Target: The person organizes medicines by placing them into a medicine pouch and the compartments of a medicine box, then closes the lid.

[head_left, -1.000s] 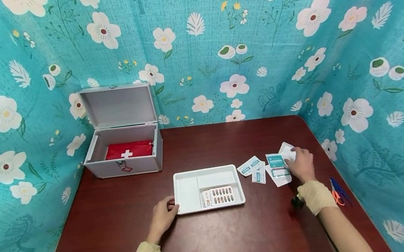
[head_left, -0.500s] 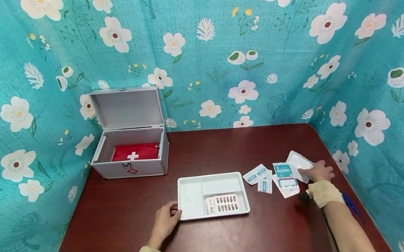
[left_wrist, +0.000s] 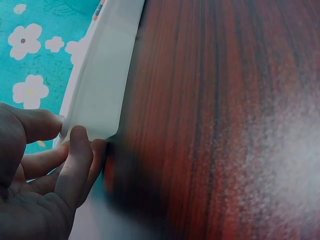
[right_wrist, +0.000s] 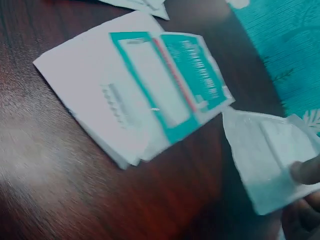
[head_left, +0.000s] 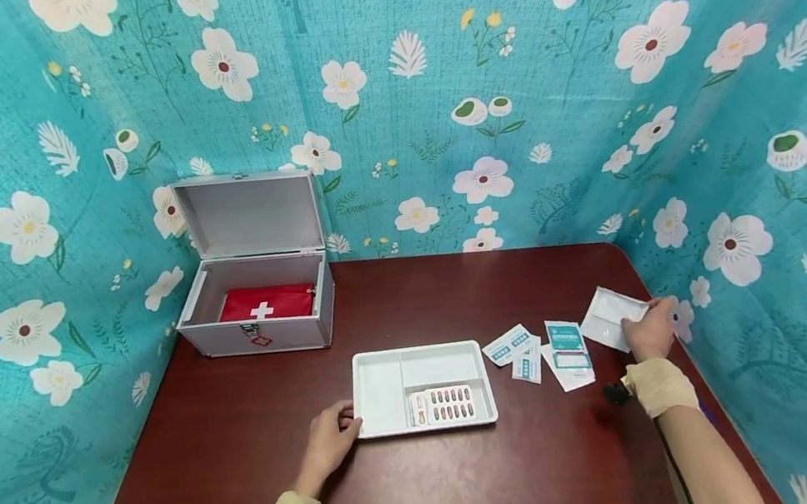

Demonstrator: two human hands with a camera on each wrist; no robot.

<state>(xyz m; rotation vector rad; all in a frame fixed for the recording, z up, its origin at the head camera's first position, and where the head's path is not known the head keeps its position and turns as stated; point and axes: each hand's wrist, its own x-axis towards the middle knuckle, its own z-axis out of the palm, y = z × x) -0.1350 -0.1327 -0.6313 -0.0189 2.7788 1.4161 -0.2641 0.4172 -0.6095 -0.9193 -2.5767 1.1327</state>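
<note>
My left hand [head_left: 331, 436] holds the left edge of a white compartment tray [head_left: 381, 395], thumb and fingers at its corner in the left wrist view. Blister packs of capsules [head_left: 451, 404] lie in the tray's front right compartment. At the right, my right hand [head_left: 651, 328] pinches a flat white packet [right_wrist: 260, 160], thumb on top and fingers beneath. Beside that packet, teal-and-white dressing packets [head_left: 569, 349] lie overlapping on the table. Small white-and-blue sachets [head_left: 508, 345] lie between these and the tray.
A silver metal case [head_left: 259, 337] stands open at the back left, with a red pouch [head_left: 266, 303] bearing a white cross inside. A blue tool is mostly hidden by the right forearm. Flowered teal curtain [head_left: 387, 119] surrounds the dark red table [head_left: 410, 302].
My right hand has drawn the white packet to the right, away from the teal-and-white packets, and now grips its near right side. The left hand stays at the tray. The head view has shifted.
</note>
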